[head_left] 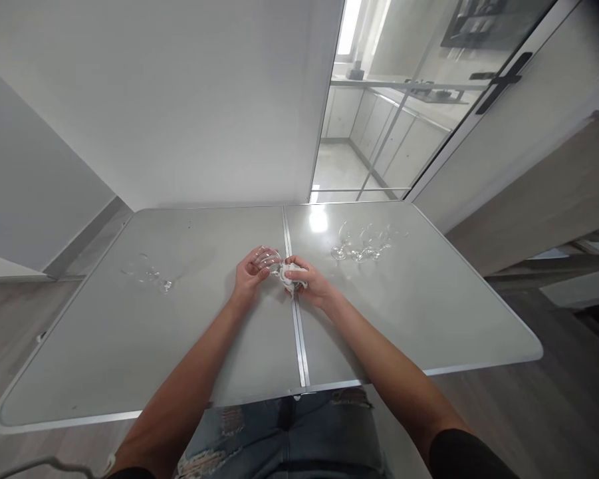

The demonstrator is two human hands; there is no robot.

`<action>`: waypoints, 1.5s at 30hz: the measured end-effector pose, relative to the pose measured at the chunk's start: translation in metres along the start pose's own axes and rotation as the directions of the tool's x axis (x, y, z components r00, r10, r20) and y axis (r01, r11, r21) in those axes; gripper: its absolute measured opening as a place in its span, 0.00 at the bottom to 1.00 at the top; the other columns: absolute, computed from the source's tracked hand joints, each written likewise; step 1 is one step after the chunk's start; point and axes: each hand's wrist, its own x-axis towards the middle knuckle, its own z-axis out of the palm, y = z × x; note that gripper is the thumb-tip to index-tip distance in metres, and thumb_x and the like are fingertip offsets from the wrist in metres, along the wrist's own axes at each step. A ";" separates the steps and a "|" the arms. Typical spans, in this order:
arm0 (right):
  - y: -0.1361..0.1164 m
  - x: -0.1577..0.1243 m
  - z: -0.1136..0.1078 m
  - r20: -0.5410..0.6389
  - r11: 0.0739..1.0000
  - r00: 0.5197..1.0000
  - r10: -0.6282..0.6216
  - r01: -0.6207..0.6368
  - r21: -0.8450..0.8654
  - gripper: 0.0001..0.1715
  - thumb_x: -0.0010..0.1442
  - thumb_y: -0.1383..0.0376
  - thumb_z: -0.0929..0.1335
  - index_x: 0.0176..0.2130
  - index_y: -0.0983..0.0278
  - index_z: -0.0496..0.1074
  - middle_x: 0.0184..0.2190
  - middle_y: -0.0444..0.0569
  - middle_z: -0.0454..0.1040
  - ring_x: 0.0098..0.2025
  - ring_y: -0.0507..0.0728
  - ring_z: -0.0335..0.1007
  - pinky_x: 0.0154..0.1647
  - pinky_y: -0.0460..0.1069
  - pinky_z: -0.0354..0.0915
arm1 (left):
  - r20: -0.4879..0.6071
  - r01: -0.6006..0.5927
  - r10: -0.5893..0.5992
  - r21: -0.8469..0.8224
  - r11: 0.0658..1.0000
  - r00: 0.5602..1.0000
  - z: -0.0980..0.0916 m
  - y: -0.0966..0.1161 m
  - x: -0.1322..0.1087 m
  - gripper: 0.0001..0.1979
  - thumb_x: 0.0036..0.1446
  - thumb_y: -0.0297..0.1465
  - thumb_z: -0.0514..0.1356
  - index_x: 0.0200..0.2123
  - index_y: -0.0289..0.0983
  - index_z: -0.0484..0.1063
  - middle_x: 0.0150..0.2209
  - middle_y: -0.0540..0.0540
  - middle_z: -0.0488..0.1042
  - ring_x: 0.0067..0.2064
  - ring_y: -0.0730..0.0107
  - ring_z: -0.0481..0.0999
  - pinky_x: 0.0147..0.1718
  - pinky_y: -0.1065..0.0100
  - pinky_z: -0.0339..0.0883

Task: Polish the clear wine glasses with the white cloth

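Note:
Over the seam of the table, my left hand (250, 271) is closed round the bowl of a clear stemmed glass (268, 255), which lies tilted sideways. My right hand (309, 281) grips a crumpled white cloth (292, 274) that is wrapped about the other end of the glass. The stem and foot are mostly hidden by the cloth and fingers. Both hands are close together, just above the tabletop.
The grey folding table (214, 359) has a metal rim and centre seam. Several clear stemmed glasses (358, 254) stand at the right back. Another clear glass (152, 274) is at the left. Behind the table are a white wall (204, 106) and a glass door (363, 153).

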 end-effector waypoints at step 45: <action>0.016 0.000 0.006 -0.015 0.566 0.836 -0.549 0.358 -0.743 0.15 0.53 0.63 0.72 0.43 0.58 0.70 0.39 0.48 0.74 0.41 0.59 0.69 0.45 0.52 0.64 | -0.022 -0.025 0.025 0.016 1.000 0.999 -0.006 -0.001 0.004 0.35 0.45 0.43 0.75 0.54 0.37 0.72 0.55 0.33 0.74 0.50 0.50 0.80 0.54 0.51 0.69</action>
